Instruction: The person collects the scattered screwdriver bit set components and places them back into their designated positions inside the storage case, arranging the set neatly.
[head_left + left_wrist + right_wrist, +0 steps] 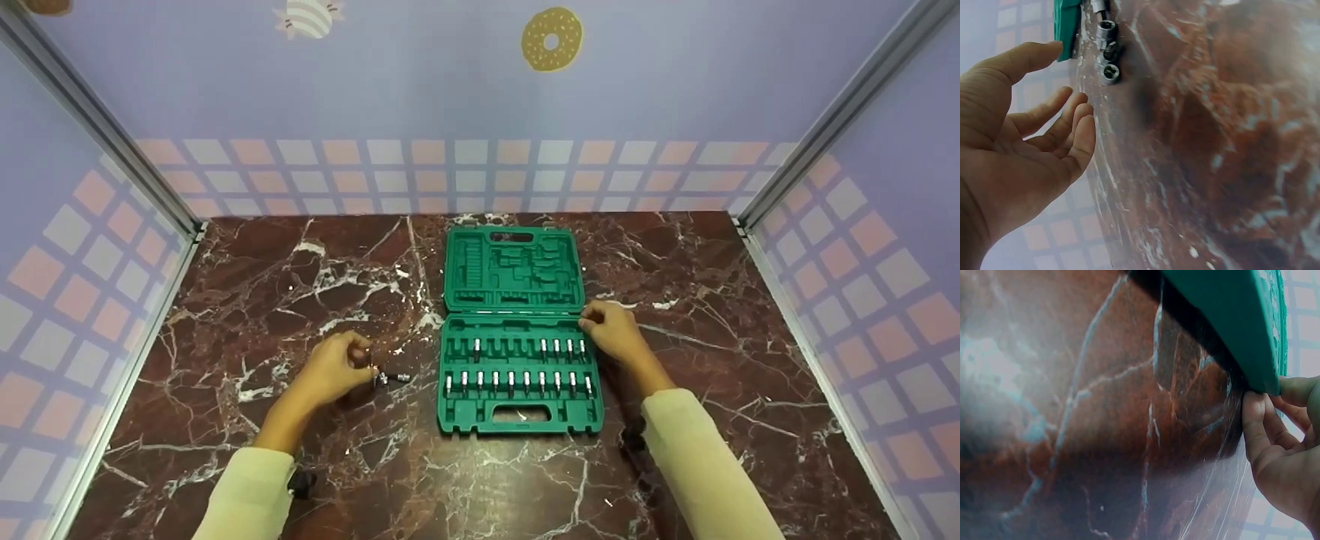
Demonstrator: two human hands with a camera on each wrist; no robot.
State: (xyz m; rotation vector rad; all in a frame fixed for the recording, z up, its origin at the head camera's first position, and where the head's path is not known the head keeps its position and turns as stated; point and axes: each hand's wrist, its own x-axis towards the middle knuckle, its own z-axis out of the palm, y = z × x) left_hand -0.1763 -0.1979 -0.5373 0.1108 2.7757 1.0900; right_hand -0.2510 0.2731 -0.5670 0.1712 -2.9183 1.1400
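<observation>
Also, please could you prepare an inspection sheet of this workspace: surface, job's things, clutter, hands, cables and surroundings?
Surface: dark red marbled tabletop with pale veins.
Job's things: open green case with bits in two rows, the upper one with gaps; loose bits lie left of it.
Clutter: nothing seen.
Hands: left hand near the loose bits, holding nothing; right hand grips the case's right edge.
Cables: nothing seen.
Surroundings: lilac wall with printed squares and doughnut.

Sleeves (pixel 244 495) plain, long, pale yellow-green. Small black unit (pixel 302 484) at each sleeve's inner side, near cuff (pixel 264 460).
</observation>
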